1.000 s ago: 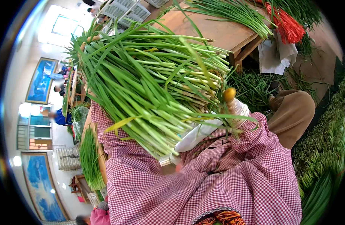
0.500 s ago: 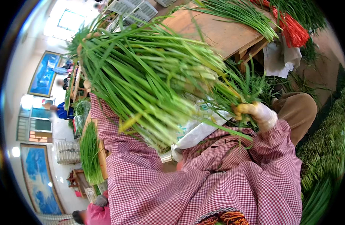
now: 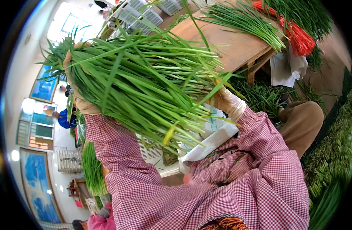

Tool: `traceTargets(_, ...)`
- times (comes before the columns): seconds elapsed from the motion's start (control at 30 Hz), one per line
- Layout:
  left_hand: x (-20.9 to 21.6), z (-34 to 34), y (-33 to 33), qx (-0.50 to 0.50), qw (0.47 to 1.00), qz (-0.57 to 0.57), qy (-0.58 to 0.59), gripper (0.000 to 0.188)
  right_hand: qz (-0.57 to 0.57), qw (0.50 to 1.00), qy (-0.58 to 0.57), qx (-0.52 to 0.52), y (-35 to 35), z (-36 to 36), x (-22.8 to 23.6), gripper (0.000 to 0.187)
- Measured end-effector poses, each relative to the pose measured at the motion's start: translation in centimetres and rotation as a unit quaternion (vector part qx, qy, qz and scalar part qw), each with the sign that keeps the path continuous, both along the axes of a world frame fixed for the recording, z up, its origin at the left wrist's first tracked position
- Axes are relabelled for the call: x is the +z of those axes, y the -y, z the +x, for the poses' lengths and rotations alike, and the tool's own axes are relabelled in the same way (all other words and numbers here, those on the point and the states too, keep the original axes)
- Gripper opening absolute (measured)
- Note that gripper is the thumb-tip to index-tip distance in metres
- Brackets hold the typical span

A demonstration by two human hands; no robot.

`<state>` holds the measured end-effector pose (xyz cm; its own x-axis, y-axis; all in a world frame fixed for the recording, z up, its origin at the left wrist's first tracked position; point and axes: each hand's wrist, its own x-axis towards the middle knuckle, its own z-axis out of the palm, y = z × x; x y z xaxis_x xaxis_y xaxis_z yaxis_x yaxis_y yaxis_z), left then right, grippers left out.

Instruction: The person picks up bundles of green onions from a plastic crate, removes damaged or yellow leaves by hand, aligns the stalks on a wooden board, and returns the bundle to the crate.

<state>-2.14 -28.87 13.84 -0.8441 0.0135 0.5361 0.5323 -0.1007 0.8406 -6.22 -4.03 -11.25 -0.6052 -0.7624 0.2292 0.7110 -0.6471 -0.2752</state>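
Note:
A big bunch of garlic chives (image 3: 141, 80), green leaves with pale lower ends, is raised in front of my chest. My left hand (image 3: 85, 106), in a pale glove, wraps round its leafy end, fingers curled over the far side. The pale ends point right and toward me, with a yellow leaf among them. Beside those ends is my right hand (image 3: 230, 104), also gloved. Its fingers are partly hidden by leaves, so whether they grip any is unclear. Under the bunch, a white plastic sheet (image 3: 212, 143) lies over my lap.
More chives (image 3: 245, 23) lie on a wooden table (image 3: 222, 44) ahead, near red ties (image 3: 298, 36). Loose leaves (image 3: 260, 97) litter the floor beneath. Stacked greens (image 3: 331, 153) line my right side. A white basket (image 3: 150, 151) stands below the bunch. Other people are at the left.
My right hand has come up and left to the pale ends, without the loose leaves it gripped low on the right. My left hand has moved slightly left and down with the bunch.

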Motion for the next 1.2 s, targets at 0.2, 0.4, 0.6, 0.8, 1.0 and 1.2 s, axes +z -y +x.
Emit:
traceTargets(0.2,1.3,3.1,-2.6,0.086,0.996,0.023,0.013,0.025,0.065,0.997,-0.021,-0.036,1.0,0.8,4.6,0.04)
traceTargets(0.4,1.5,1.7,-2.4,-0.102,0.98,0.131,0.108,0.015,0.061,0.998,-0.019,-0.023,-1.6,0.6,5.5,0.037)
traceTargets(0.6,0.8,0.7,-3.8,-0.094,0.989,0.099,0.057,0.018,0.193,0.971,-0.126,-0.064,-3.7,-0.4,6.4,0.036)
traceTargets(0.8,0.8,-0.1,-5.9,-0.145,0.978,0.141,0.059,0.023,0.065,0.997,-0.022,-0.029,-3.8,-0.9,6.2,0.031)
traceTargets(1.0,1.6,0.0,-4.5,0.068,0.997,0.016,0.03,0.027,0.061,0.997,-0.043,-0.021,-3.9,-0.9,6.1,0.03)
traceTargets(1.2,1.3,0.2,-5.8,0.091,0.996,-0.022,-0.003,0.03,0.073,0.997,0.012,-0.026,-3.2,-0.8,6.8,0.032)
